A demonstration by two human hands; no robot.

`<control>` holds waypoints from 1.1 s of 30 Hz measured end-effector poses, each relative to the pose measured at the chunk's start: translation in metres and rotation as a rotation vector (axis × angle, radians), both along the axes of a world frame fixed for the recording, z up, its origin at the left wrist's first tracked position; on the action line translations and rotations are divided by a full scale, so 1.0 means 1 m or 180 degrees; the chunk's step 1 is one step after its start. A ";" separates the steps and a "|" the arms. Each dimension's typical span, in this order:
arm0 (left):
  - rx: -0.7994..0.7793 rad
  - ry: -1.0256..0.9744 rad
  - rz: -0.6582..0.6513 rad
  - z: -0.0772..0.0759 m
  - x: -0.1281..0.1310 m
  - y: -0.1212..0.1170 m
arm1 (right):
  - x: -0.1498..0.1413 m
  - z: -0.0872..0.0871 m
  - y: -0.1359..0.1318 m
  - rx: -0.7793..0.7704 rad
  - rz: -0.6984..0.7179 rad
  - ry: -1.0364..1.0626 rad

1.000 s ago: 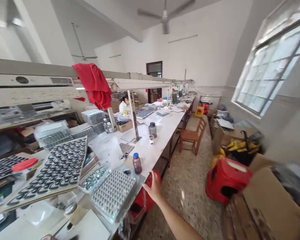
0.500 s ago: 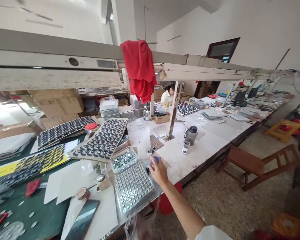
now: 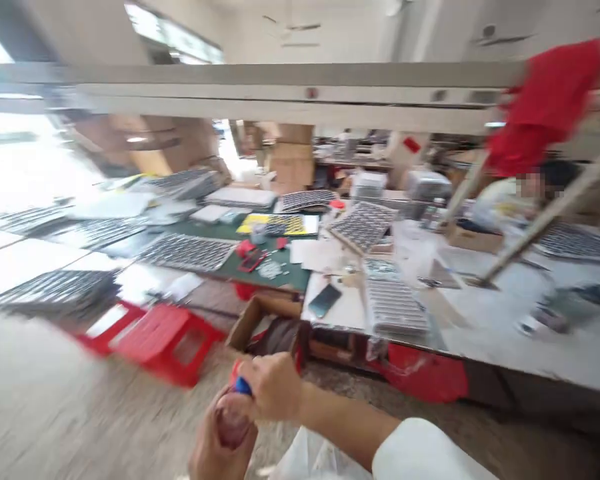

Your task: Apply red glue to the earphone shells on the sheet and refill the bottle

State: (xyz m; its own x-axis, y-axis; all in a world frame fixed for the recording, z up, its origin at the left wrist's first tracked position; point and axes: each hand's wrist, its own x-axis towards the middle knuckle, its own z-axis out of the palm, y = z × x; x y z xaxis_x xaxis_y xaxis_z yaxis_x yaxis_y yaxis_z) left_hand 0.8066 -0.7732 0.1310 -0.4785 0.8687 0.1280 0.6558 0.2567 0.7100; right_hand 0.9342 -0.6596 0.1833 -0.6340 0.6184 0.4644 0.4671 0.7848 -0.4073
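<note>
Low in front of me my right hand [image 3: 273,387] is closed around a small blue object [image 3: 243,385], mostly hidden by the fingers, so its kind cannot be told. A bit of red [image 3: 236,369] shows just above it. My left hand [image 3: 220,437] is curled right beside the right one, its fingers bent round something pinkish and rounded that is too blurred to name. Both hands meet in front of the table's edge, over the floor. On the table beyond them lies a tray of rows of small shiny pieces [image 3: 397,307], next to a dark flat phone-like slab [image 3: 325,300].
Red plastic stools [image 3: 163,340] stand at the left, and an open cardboard box [image 3: 265,303] sits by the table ahead. Sheets of dark round pieces [image 3: 187,252] cover the green tabletop. A slanted post [image 3: 545,220] and a red cloth [image 3: 555,100] are at the right, near a seated person.
The view has swung left. My right hand, with the blue object, has left the table by the tray and come back near my body. My left hand has come into view beside it.
</note>
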 end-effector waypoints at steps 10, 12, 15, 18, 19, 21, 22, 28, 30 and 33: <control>0.0443 -0.2427 -0.0728 0.037 -0.235 -0.077 | -0.225 0.015 -0.029 -0.4637 0.1109 0.1701; 0.0633 -0.2807 -0.0606 0.029 -0.276 -0.068 | -0.265 -0.012 -0.005 -0.5306 0.0920 0.1877; 0.1138 -0.3181 -0.0340 0.016 -0.336 -0.049 | -0.318 -0.060 0.037 -0.5895 0.0529 0.2097; 0.1636 -0.3404 -0.0102 0.015 -0.393 -0.022 | -0.358 -0.105 0.074 -0.6362 0.0014 0.2168; 0.1726 -0.3466 -0.0050 0.018 -0.411 -0.011 | -0.368 -0.118 0.084 -0.6481 -0.0180 0.2157; 0.1787 -0.3601 0.0012 0.024 -0.445 0.014 | -0.385 -0.138 0.101 -0.6657 -0.0544 0.2142; 0.1767 -0.3673 0.0026 0.027 -0.462 0.028 | -0.392 -0.145 0.109 -0.6717 -0.0695 0.2156; 0.1277 -0.4096 0.0078 0.020 -0.549 0.127 | -0.429 -0.159 0.162 -0.6749 -0.1103 0.2737; 0.1003 -0.4203 0.0081 0.010 -0.574 0.164 | -0.436 -0.161 0.180 -0.6647 -0.1237 0.3050; 0.0535 -0.4286 0.0051 -0.006 -0.603 0.224 | -0.441 -0.166 0.199 -0.6382 -0.1635 0.3514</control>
